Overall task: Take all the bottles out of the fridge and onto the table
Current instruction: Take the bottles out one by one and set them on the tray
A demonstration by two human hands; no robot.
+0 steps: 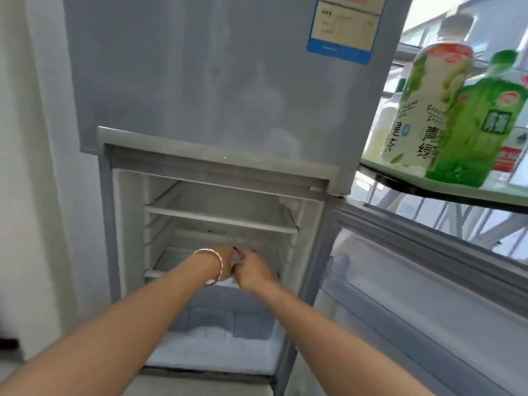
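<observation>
Fridge (200, 90): both hands (243, 267) together inside.

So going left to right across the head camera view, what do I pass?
White wall → left hand → right hand, both inside the open fridge → fridge door → white-label bottle → green bottle, both bottles on the table.
</observation>
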